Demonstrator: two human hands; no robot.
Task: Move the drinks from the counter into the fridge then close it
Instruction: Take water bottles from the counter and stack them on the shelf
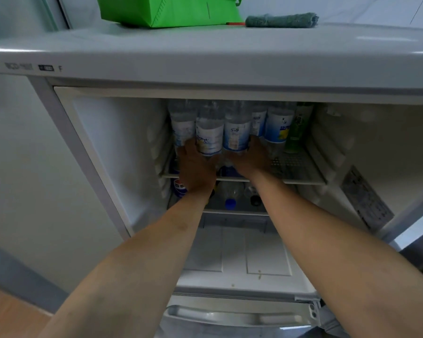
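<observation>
1. two bare hands reach into the open white fridge point(103, 147): the left hand point(195, 167) and right hand point(250, 158) sit on the upper wire shelf point(300, 167), each cupped low round the base of a clear plastic water bottle with a blue-and-white label point(209, 135).
2. fingers are mostly hidden behind the bottles, so how tightly they curl is hard to tell; each hand looks wrapped on one bottle, the left bottle point(209, 135) and its neighbour point(237, 134) standing upright and touching between the hands.
3. several more of the same labelled bottles point(279, 128) stand in a packed row just beyond the fingertips, and a green-labelled bottle point(298, 128) stands to the right of the right hand.
4. handling, as a judgement: full bottles will be fairly heavy, thin-walled and slightly squashy, likely slick; a grip low on the body keeps them from tipping on the wire shelf.
5. below the wrists, the lower shelf holds lying bottles, one with a blue cap point(230, 203), and a blue cola can point(179, 186) under the left hand.
6. above the hands, on the fridge top, rest a bright green fabric bag point(166, 11) and a folded grey-green cloth point(281, 20).
7. crowding is the obstacle: the row leaves little room except the bare shelf right of the right hand.
</observation>
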